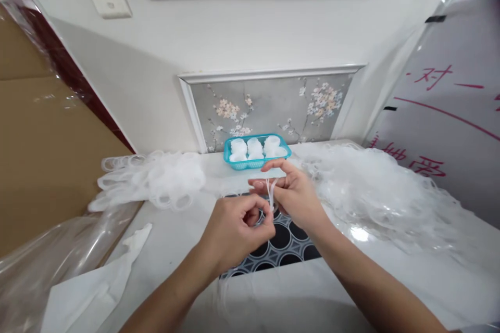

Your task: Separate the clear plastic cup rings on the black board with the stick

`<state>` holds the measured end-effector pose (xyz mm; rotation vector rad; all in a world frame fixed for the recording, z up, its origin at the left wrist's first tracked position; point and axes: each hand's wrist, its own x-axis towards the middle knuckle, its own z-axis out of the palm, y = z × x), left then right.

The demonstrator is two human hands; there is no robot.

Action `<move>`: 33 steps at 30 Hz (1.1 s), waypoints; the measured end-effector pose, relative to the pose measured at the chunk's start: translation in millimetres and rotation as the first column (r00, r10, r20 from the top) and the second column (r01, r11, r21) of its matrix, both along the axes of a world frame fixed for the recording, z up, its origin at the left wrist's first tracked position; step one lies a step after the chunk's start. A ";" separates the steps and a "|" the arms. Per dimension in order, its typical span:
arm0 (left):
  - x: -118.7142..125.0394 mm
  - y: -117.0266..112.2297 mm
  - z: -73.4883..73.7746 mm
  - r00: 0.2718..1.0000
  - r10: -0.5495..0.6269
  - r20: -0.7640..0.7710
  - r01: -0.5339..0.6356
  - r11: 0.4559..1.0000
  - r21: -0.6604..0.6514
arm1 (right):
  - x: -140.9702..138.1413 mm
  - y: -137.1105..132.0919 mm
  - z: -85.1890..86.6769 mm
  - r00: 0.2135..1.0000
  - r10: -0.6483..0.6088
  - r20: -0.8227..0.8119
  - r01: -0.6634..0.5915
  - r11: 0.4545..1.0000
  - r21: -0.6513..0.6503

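Note:
My left hand is closed in a pinch, with thumb and forefinger on the lower end of a thin white band. The band's upper part passes round the fingers of my right hand, which holds it with one finger raised and bent above. Both hands are over a black and grey mat with a circle pattern. Just behind them is a teal basket holding several white bundles, which look rolled or coiled.
Translucent white rings lie in a heap on the right and a smaller pile on the left. A white sheet and clear plastic are at left. A wall with a floral panel stands behind the white table.

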<state>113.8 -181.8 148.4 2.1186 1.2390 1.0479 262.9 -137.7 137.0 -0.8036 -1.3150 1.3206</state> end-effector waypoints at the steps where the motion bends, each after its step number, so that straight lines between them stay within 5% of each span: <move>1: 0.2 -2.1 1.2 1.000 0.011 -0.028 -0.010 0.999 0.054 | 0.2 -0.5 2.3 1.000 0.006 0.001 -0.006 1.000 -0.002; 6: -8.1 -4.0 7.3 0.990 0.066 -0.123 -0.040 0.978 0.207 | 5.9 -4.1 15.0 0.999 0.023 0.045 -0.025 0.999 0.039; 10: -20.9 2.3 10.4 0.991 -0.054 -0.126 0.052 0.998 -0.020 | 5.1 -14.7 18.3 0.972 0.093 0.215 -0.133 0.975 0.179; 15: -39.2 10.9 12.5 0.972 -0.156 0.177 0.200 0.943 -0.267 | -0.9 -30.4 15.1 0.917 -0.083 0.389 -0.121 0.873 0.472; 19: -40.6 7.4 15.7 0.882 -0.237 0.407 0.391 0.851 -0.351 | -2.9 -38.1 12.8 0.889 -0.129 0.439 -0.155 0.817 0.556; 24: -30.5 -1.3 13.7 0.855 -0.280 0.436 0.462 0.794 -0.396 | -3.3 -38.8 10.5 0.852 -0.184 0.491 -0.183 0.773 0.607; 33: -34.1 -3.6 7.4 0.880 -0.205 0.429 0.376 0.853 -0.363 | -4.3 -38.9 7.4 0.875 -0.196 0.443 -0.153 0.756 0.637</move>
